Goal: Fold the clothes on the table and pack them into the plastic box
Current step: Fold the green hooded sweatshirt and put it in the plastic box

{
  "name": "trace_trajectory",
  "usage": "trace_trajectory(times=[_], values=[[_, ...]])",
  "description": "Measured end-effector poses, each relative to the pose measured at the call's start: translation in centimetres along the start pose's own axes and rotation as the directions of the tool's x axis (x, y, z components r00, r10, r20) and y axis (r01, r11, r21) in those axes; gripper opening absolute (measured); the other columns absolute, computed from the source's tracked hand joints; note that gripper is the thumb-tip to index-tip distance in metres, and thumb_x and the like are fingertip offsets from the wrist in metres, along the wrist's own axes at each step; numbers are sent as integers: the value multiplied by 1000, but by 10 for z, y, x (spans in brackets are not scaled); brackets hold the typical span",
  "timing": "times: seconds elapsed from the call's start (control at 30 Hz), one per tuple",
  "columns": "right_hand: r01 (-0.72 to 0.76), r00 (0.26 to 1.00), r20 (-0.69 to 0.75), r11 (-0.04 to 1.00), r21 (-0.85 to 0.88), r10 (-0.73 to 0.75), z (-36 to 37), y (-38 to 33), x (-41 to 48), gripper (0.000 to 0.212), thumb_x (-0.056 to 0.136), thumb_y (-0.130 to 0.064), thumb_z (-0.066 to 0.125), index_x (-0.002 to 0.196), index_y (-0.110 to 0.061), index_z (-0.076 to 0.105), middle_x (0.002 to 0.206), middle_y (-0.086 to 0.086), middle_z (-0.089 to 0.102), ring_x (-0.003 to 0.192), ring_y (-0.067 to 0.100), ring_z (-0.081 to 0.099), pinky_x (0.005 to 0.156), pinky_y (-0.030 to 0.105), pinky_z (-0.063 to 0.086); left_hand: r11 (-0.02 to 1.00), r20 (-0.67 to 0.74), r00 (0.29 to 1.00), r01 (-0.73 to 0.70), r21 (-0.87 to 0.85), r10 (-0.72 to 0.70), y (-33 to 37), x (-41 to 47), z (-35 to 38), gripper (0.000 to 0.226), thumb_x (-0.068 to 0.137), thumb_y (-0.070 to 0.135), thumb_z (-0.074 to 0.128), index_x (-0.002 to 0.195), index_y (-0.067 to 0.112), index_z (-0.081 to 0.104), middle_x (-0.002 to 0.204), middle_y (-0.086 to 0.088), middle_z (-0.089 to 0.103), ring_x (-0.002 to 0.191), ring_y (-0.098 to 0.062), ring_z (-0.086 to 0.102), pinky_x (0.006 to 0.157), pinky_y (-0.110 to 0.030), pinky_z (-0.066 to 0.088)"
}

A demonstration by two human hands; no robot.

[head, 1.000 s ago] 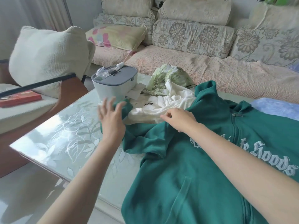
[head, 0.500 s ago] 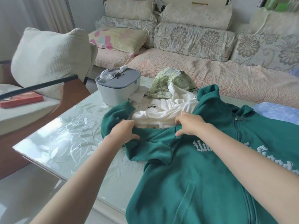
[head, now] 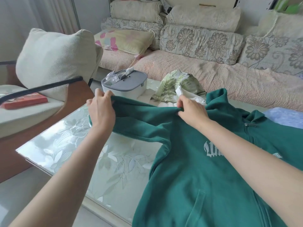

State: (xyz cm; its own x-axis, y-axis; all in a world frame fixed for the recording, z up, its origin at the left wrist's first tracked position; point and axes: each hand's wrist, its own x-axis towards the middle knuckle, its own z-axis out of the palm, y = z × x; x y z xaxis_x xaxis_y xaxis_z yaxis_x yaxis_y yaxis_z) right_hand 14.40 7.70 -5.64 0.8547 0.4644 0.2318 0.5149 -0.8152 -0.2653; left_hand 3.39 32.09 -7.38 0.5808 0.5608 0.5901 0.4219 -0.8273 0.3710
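Vs half a second back: raised the sleeve (head: 144, 118) of the green hoodie (head: 205, 177) off the desk (head: 101, 161), where earlier pressed low against it. Now gripping it at two spots: left hand (head: 101, 112) clamped on the outer end, right hand (head: 191, 112) pinching the fold near the shoulder. Hands apart, sleeve stretched between. Left hand now up in front of the plastic box (head: 124, 86), earlier lower and closer to the camera. Rest of the green hoodie as before: spread front-up on the desk, right of the plastic box and closer to the camera, pale chest lettering partly under the right forearm.

Plastic box: white body, grey lid on, contents not visible. On the lid, toward its far left: crumpled clear plastic (head: 113, 77).

Just right of the plastic box: bunched leaf-print garment (head: 172, 86), white garment (head: 190, 95) against it, both unfolded, partly hidden behind the raised sleeve. Far right of the box: pale blue cloth (head: 285, 115).

Desk: glass top, floral pattern. Behind the box: floral sofa (head: 229, 79). Left of the box: big cream cushion (head: 54, 59) on a chair, red book (head: 24, 102) on the cream seat.
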Motion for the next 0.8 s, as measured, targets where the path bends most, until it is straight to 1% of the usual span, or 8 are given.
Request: trace_trajectory(times=[0.1, 0.2, 0.27, 0.33, 0.4, 0.5, 0.63, 0.8], values=[[-6, 990, 143, 999, 32, 1, 9, -4, -1, 24, 80, -16, 63, 95, -25, 46, 94, -6, 58, 85, 23, 58, 70, 30, 35, 984, 118, 989, 66, 168, -86, -9, 3, 15, 30, 86, -8, 46, 110, 6, 58, 111, -18, 47, 98, -35, 48, 92, -40, 30], [-92, 912, 411, 967, 239, -15, -1, -6, 0, 19, 84, -38, 65, 81, -19, 62, 57, -10, 59, 45, 15, 57, 54, 27, 39, 965, 369, 923, 9, 261, -109, -5, -2, 27, 39, 86, -2, 43, 121, 10, 55, 123, -17, 49, 120, -36, 37, 107, -46, 23], [-140, 893, 450, 949, 283, -2, -9, -1, 6, 42, 90, -51, 54, 72, -15, 67, 41, -9, 56, 30, 12, 47, 52, 28, 41, 984, 518, 855, -68, 166, -29, 3, -5, 35, 37, 86, 6, 47, 120, 17, 57, 122, -11, 56, 127, -32, 36, 114, -51, 4], [-93, 926, 377, 979, 181, 18, -10, 12, 13, 36, 91, -47, 56, 72, -18, 65, 50, -6, 60, 29, 10, 46, 60, 28, 44, 992, 581, 812, -115, 58, 60, 17, -10, 41, 21, 89, 27, 52, 108, 21, 61, 110, -4, 65, 120, -27, 46, 115, -50, 0], [-36, 928, 372, 999, 36, 20, -9, 21, 15, 26, 85, -45, 64, 81, -19, 60, 75, -5, 66, 38, 11, 52, 64, 29, 45, 990, 571, 814, -139, 4, 112, 30, -12, 43, 26, 89, 44, 54, 99, 22, 62, 101, -1, 68, 109, -24, 55, 111, -42, 14], [32, 893, 449, 987, -156, 42, -12, 30, 16, 29, 81, -48, 68, 91, -21, 65, 94, -4, 63, 64, 12, 57, 68, 28, 43, 991, 537, 834, -129, -24, 122, 33, -10, 44, 24, 87, 39, 63, 99, 19, 68, 102, -5, 68, 103, -27, 57, 93, -34, 31], [120, 838, 545, 986, -117, -37, -10, 37, 12, 19, 82, -33, 70, 100, -26, 68, 110, -3, 49, 108, 16, 55, 89, 32, 45, 983, 533, 827, -177, -54, 178, 27, -15, 48, 21, 92, 32, 58, 105, 18, 64, 108, -8, 63, 107, -30, 51, 87, -36, 35], [188, 783, 620, 968, -165, -46, -5, 36, 8, 48, 82, -33, 70, 127, -30, 54, 124, -3, 28, 112, 19, 50, 94, 31, 41, 987, 327, 943, -2, -162, 55, 36, -15, 34, 16, 100, 21, 40, 110, 11, 48, 97, -23, 63, 85, -38, 56, 68, -37, 35]])
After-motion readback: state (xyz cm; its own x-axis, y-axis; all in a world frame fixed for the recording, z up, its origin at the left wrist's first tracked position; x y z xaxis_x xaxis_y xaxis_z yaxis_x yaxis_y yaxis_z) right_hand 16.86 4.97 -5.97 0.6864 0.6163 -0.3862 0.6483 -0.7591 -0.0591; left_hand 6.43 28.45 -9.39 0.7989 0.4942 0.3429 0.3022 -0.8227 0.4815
